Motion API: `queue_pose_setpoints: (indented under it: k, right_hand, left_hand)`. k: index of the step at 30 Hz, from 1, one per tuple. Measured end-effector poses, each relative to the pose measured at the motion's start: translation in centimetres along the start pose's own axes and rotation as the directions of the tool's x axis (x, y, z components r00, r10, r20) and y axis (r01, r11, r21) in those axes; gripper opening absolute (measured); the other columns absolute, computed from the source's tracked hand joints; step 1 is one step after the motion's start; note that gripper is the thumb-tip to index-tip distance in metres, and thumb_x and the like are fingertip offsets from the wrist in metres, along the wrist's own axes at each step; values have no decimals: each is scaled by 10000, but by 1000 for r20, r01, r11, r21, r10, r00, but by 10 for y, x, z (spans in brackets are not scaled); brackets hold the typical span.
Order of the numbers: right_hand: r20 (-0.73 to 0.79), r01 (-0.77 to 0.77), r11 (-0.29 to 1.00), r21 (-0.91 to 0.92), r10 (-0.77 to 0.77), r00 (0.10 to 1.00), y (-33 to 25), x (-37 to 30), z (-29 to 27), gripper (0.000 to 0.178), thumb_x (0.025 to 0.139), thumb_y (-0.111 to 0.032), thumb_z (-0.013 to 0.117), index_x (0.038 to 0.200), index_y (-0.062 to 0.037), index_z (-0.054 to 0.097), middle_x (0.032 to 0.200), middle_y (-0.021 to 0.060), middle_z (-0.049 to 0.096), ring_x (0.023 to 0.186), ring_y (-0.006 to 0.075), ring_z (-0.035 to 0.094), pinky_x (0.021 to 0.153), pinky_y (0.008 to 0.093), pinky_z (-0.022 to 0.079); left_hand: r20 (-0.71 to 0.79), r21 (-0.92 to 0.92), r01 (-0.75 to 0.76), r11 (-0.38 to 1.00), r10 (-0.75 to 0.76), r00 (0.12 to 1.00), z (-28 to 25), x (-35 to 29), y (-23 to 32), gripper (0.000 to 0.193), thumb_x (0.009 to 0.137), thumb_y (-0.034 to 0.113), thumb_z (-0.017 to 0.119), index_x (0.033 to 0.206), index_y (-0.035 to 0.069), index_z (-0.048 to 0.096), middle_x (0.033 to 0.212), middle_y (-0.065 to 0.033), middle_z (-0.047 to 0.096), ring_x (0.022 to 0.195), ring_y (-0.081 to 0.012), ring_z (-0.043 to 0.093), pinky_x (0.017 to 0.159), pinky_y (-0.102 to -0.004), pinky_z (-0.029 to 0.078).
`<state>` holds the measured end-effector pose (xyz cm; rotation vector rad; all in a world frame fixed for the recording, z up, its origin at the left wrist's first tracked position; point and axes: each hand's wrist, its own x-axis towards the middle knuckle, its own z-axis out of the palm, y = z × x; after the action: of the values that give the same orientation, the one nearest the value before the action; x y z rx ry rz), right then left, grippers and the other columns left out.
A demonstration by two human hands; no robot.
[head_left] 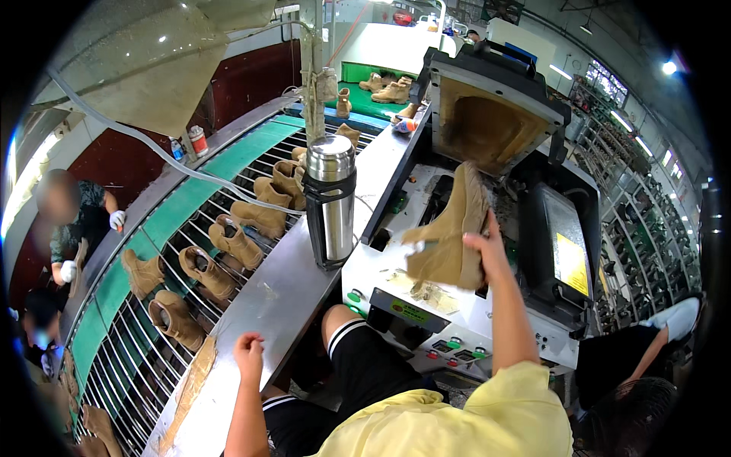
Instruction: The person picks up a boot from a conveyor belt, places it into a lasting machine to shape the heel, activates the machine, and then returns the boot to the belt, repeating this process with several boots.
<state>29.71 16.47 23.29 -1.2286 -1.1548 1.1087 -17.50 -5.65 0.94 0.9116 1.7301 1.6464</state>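
My right hand [492, 250] grips a tan boot [449, 225] by its sole, with the thumb and fingers wrapped round it. The boot is tilted over the white front of a press machine [365, 276], and the sole faces right. Behind it the press's heavy black lid [499, 95] stands raised, showing a brown hollow lining. My left hand [249, 355] hovers over the metal ledge [285, 305], its fingers curled in and nothing visible in them. The boot hides part of the machine's bed.
A steel thermos [332, 202] stands on the ledge. Left of it, a curved rod conveyor [160, 358] carries several tan boots [199, 273]. Two people [76, 217] are beyond it at the left; another person [662, 335] bends at the right beside a fan [628, 415]. Green and red buttons [454, 343] line the machine front.
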Motion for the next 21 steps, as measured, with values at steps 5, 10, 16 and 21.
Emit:
queue_pose_setpoints:
  k: [5, 10, 16, 21]
  right_hand:
    - [-275, -125, 829, -545, -36, 961, -14, 129, -24, 971, 640, -150, 711, 1458, -23, 203, 1332, 199, 475, 1158, 297, 517, 929, 363, 442]
    - [-346, -233, 626, -744, -62, 936, -7, 201, -1, 951, 596, -239, 733, 1394, 21, 285, 1269, 200, 521, 1068, 315, 569, 866, 374, 477]
    - [-337, -238, 582, -778, -65, 939, 66, 269, -38, 881, 560, -229, 756, 1307, 58, 388, 1175, 223, 568, 1006, 303, 592, 815, 383, 510]
    - [-282, -362, 611, -704, 228, 932, 58, 235, 9, 935, 571, -256, 755, 1326, 104, 339, 1205, 235, 550, 1027, 309, 584, 841, 383, 507]
  left_hand:
    - [-229, -113, 149, 982, -171, 958, -43, -6, -87, 102, 852, -6, 487, 842, 12, 586, 676, -46, 586, 530, -86, 508, 482, -205, 413]
    - [-333, -237, 148, 960, -223, 916, -44, -14, -82, 76, 864, 20, 494, 829, 27, 561, 625, -19, 527, 478, -68, 455, 437, -187, 363]
    - [-318, -217, 132, 967, -198, 927, -38, -10, -82, 87, 863, 6, 481, 823, 12, 558, 633, -24, 533, 470, -66, 449, 437, -193, 362]
    - [-353, -207, 135, 969, -203, 914, -50, -18, -79, 80, 854, 1, 483, 820, 7, 555, 633, -33, 537, 475, -73, 453, 445, -195, 365]
